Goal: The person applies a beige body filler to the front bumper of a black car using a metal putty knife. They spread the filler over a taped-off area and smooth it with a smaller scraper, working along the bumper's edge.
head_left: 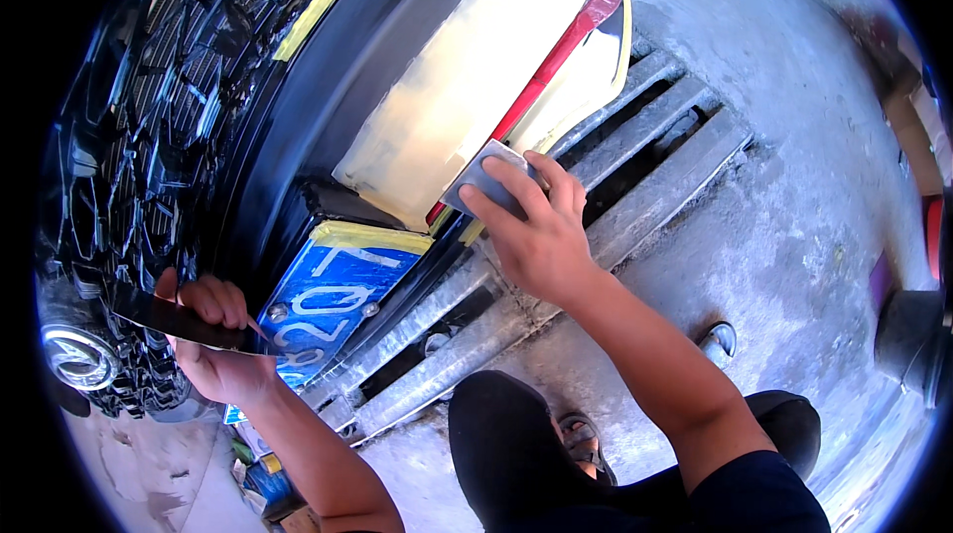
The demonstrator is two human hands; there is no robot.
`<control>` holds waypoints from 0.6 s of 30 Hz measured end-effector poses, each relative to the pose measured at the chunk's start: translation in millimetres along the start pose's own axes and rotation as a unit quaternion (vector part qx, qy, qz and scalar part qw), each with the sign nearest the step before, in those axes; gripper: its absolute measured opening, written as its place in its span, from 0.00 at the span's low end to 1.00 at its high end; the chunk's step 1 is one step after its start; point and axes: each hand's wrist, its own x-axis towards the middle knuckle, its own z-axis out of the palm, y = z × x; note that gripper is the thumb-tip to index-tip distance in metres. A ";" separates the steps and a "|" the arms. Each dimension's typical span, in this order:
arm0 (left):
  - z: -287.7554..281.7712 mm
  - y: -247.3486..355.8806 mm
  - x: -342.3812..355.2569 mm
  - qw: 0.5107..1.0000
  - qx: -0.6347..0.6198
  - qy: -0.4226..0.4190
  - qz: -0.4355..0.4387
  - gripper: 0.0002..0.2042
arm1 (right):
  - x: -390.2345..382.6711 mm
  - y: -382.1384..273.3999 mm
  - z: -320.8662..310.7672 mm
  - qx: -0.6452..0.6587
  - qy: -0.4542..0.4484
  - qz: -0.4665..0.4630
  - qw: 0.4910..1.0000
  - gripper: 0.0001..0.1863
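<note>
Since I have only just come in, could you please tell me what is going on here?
The person's right hand holds a grey block over the red strip, beside the cream patch on the car. The left hand grips a dark flat piece in front of the grille, near the blue number plate.

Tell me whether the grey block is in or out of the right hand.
In: the right hand has its fingers laid across the grey block.

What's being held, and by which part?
Right hand: grey rectangular block, held by its flat outer face, fingers spread over it. Left hand: at a dark, glossy, flat strip; gripped or merely touched, can't tell.
</note>
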 end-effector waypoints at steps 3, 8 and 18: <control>2.6 0.0 0.0 1.000 0.007 0.004 0.000 0.23 | 6.3 -0.9 -7.0 0.010 0.014 -0.001 1.000 0.30; 1.6 -0.9 0.4 1.000 0.004 -0.010 0.005 0.23 | 20.2 4.9 -9.9 0.003 0.000 -0.013 1.000 0.31; 3.4 -1.6 0.6 1.000 0.012 0.010 0.018 0.23 | 19.0 5.8 -18.5 0.002 0.005 -0.012 1.000 0.31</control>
